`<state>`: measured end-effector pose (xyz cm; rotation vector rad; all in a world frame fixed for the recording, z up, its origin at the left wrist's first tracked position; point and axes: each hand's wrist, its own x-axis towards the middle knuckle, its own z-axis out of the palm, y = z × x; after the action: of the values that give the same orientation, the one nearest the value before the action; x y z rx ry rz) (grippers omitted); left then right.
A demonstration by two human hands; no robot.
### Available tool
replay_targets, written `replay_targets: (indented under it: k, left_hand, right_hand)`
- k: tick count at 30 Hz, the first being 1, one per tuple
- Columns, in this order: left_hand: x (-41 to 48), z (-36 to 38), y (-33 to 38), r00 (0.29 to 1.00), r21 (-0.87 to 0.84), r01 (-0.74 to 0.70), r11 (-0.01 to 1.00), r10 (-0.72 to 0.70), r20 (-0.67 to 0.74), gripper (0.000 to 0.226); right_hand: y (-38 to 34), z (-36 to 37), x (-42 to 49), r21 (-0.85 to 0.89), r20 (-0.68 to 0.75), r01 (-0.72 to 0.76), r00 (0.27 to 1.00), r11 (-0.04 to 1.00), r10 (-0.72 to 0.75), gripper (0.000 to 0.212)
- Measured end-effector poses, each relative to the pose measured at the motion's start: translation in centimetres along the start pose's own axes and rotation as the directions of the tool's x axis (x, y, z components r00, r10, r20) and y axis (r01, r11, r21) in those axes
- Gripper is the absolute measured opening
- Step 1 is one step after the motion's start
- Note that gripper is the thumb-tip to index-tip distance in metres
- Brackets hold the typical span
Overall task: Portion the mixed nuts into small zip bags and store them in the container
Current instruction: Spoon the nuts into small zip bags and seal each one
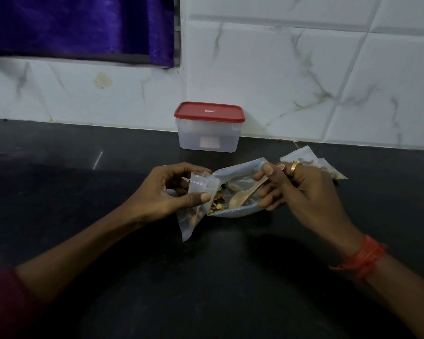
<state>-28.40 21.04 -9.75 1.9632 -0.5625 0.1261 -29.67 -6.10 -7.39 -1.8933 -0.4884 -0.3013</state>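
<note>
- Black counter: the red-lidded container stands shut by the wall.
- The big bag of nuts lies between the hands.
- The left hand pinches a small bag.
- The right hand grips a spoon in the big bag.

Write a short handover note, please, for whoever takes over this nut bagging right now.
Left grip holds a small zip bag open, a few nuts inside.
Right grip holds the wooden spoon, bowl empty, in the large nut bag on the counter.
One filled bag lies behind the right grip.
The container stands at the wall, red lid on.
To do: finish filling, seal, store both bags.
</note>
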Motion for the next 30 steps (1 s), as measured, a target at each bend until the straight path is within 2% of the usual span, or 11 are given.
replay_targets:
  k: [6,8,11,14,19,22,26,30]
  left_hand:
    - [-0.1,0.0,0.2,1.0,-0.021,0.008,1.0,-0.008,0.004,0.054]
    - [-0.1,0.0,0.2,1.0,-0.027,0.011,1.0,-0.011,0.006,0.052]
    - [-0.1,0.1,0.2,1.0,-0.05,0.019,0.999,-0.019,-0.001,0.054]
    - [0.1,0.2,0.3,0.999,-0.103,0.038,0.994,-0.039,-0.01,0.049]
    - [0.2,0.3,0.2,0.995,-0.191,0.073,0.979,-0.083,-0.047,0.047]
    - [0.2,0.4,0.1,0.992,-0.282,0.104,0.954,-0.122,-0.045,0.056]
    - [0.2,0.5,-0.1,0.989,-0.346,0.117,0.931,-0.14,-0.039,0.056]
    - [0.3,0.4,-0.1,0.988,-0.356,0.123,0.926,-0.15,-0.048,0.059]
  right_hand:
    - [0.1,1.2,-0.1,0.195,-0.024,-0.165,0.985,0.967,0.172,0.044]
    - [0.0,1.4,-0.2,0.191,-0.066,-0.19,0.976,0.963,0.205,0.043]
    - [-0.2,1.2,-0.3,0.133,-0.119,-0.158,0.978,0.978,0.174,0.04]
    - [-0.4,1.3,-0.4,0.185,-0.134,-0.19,0.967,0.964,0.216,0.037]
    - [-0.9,2.1,-0.6,0.353,-0.053,-0.341,0.922,0.871,0.383,0.043]
    - [-1.1,2.4,-0.8,0.438,0.021,-0.4,0.9,0.805,0.436,0.042]
    - [-1.4,2.8,-1.0,0.529,0.112,-0.467,0.866,0.709,0.487,0.039]
    - [-1.2,2.7,-0.9,0.558,0.123,-0.491,0.846,0.669,0.518,0.034]
